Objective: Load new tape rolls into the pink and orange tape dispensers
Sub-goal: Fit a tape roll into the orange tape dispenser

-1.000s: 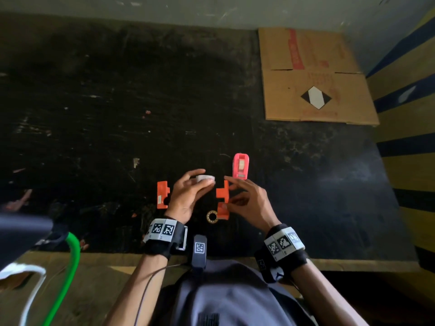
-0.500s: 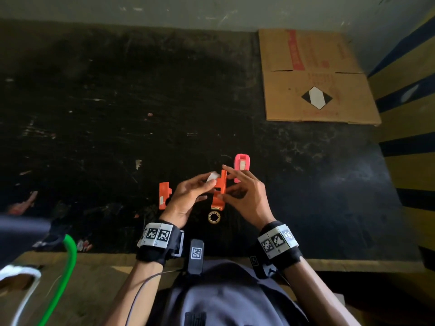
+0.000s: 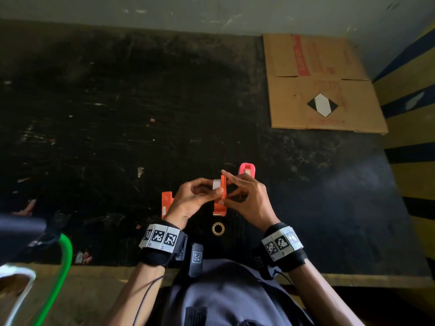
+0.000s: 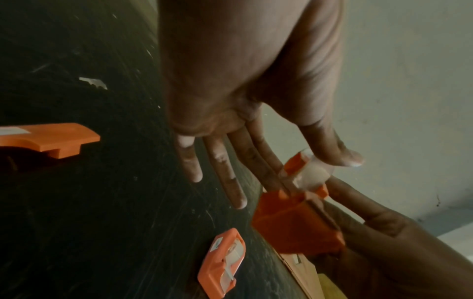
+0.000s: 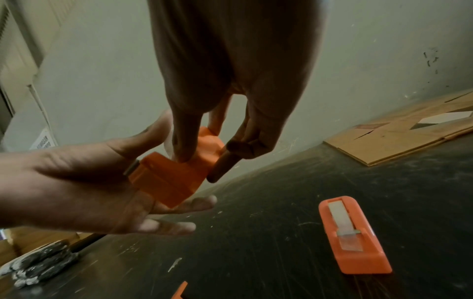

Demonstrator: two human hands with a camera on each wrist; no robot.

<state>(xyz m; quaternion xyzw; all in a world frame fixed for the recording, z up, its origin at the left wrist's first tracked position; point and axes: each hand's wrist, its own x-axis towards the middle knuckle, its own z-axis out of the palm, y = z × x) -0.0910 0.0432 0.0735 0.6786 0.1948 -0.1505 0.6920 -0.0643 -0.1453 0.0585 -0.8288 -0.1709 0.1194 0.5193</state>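
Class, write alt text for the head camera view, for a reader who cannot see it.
Above a black table, the left hand pinches a white tape roll against an orange dispenser half held by the right hand. The other orange half, a pink dispenser and a small ring lie nearby.

Orange dispenser half [image 3: 220, 203]; white tape roll [image 3: 216, 184]; pink dispenser [image 3: 247, 169]; black table [image 3: 117, 114]; brown cardboard [image 3: 317, 85].

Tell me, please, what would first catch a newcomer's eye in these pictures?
Two hands meet above the near edge of the black table: the left hand presses a white tape roll against the orange dispenser half that the right hand pinches. Just beyond them lies the pink tape dispenser, and flattened cardboard fills the far right corner.
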